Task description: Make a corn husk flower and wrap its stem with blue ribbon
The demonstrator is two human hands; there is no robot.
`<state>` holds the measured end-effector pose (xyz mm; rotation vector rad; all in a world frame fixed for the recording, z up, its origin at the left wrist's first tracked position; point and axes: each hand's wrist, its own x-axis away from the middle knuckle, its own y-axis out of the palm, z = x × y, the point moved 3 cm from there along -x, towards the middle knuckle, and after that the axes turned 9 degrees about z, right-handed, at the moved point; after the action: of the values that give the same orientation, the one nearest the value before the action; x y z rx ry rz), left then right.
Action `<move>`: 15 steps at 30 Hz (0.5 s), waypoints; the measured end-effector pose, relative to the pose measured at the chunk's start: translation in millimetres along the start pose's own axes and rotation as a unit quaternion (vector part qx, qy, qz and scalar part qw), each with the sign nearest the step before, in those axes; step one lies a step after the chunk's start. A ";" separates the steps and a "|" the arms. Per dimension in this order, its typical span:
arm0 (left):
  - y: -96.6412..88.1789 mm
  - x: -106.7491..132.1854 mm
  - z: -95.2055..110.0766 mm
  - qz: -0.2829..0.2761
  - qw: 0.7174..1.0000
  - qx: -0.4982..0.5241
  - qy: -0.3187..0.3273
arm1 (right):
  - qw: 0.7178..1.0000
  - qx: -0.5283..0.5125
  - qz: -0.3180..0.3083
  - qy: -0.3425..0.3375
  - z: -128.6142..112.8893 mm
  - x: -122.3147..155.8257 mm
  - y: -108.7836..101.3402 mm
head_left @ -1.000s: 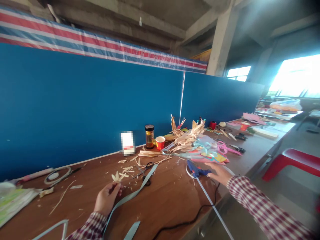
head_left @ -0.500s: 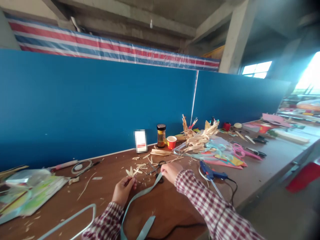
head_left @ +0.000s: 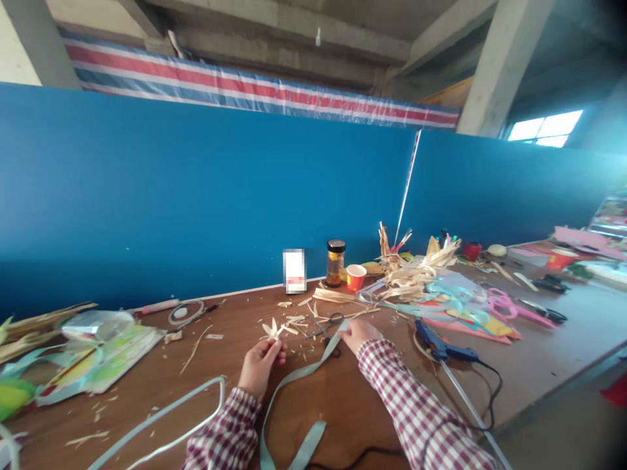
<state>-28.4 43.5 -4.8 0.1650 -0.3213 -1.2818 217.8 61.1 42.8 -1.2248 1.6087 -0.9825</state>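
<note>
My left hand (head_left: 262,365) is closed, pinching a small pale flower of dried husk petals (head_left: 273,329) between thumb and fingers. To its right, my right hand (head_left: 357,334) grips one end of a light blue-green ribbon (head_left: 300,373). The ribbon curves down from that hand to the table, and its other end lies near the front edge of the view. Dark-handled scissors (head_left: 336,320) lie beside my right hand, partly covered by the ribbon. Cut husk strips (head_left: 296,321) and small scraps are scattered behind the flower.
A brown table (head_left: 235,346) runs along a blue partition (head_left: 220,196). A lidded jar (head_left: 336,264) and a red paper cup (head_left: 356,277) stand at the back. Dried corn husks (head_left: 416,271), pink scissors (head_left: 504,303) and a blue glue gun (head_left: 443,343) lie right. A bent pale tube (head_left: 161,414) lies left.
The view has swung left, so everything sits further right in the picture. Both hands keep their grips on the flower and the ribbon, with little movement between them.
</note>
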 end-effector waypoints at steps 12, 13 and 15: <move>-2.0 0.1 -1.2 0.012 1.000 -0.006 -0.006 | 0.998 -0.053 0.023 0.003 2.0 -1.4 10.2; -2.4 -0.5 -2.1 0.013 1.000 -0.006 -0.010 | 0.998 -0.056 0.030 0.003 -0.1 0.3 8.1; -3.6 -2.2 -3.6 0.027 1.000 0.001 -0.010 | 0.997 -0.062 0.046 0.000 -7.1 4.5 2.9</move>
<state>-31.0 44.4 -9.7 0.1436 -0.3426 -1.2297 209.6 57.9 41.6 -1.2207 1.7327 -0.8359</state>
